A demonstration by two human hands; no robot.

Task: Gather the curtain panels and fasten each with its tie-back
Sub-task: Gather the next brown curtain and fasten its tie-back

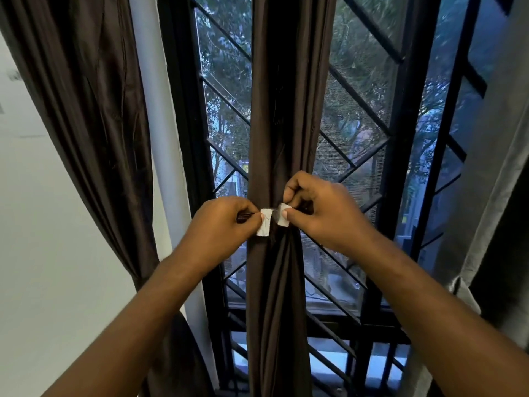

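Two hands: left hand (226, 222) and right hand (317, 213), fingers curled, each pinching a tab.
Tie-back: white rectangular left tab (264, 223) and right tab (284, 214), just apart.
Curtain: dark brown gathered fabric panel (274, 138).

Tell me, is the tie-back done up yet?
Not yet. The tie-back is undone: its two white ends do not touch. The left hand pinches one, the right hand the other, in front of the gathered curtain.
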